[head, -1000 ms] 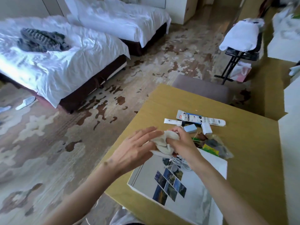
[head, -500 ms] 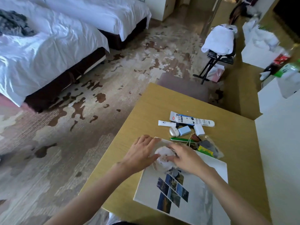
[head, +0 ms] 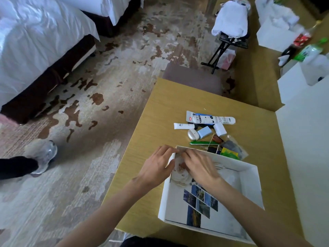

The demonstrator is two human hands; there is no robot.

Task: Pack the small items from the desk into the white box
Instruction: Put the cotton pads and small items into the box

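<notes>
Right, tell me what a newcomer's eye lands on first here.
The left hand and right hand meet over a pale cloth bundle in the far-left corner of the white box on the desk. Just beyond the box lies a clutter of small items, the toothpaste tube farthest. A white bed fills the upper left.

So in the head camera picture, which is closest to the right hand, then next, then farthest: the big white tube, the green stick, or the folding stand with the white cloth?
Starting from the right hand:
1. green stick, just past the fingertips.
2. big white tube, farther back on the desk.
3. folding stand, far across the room.
</notes>
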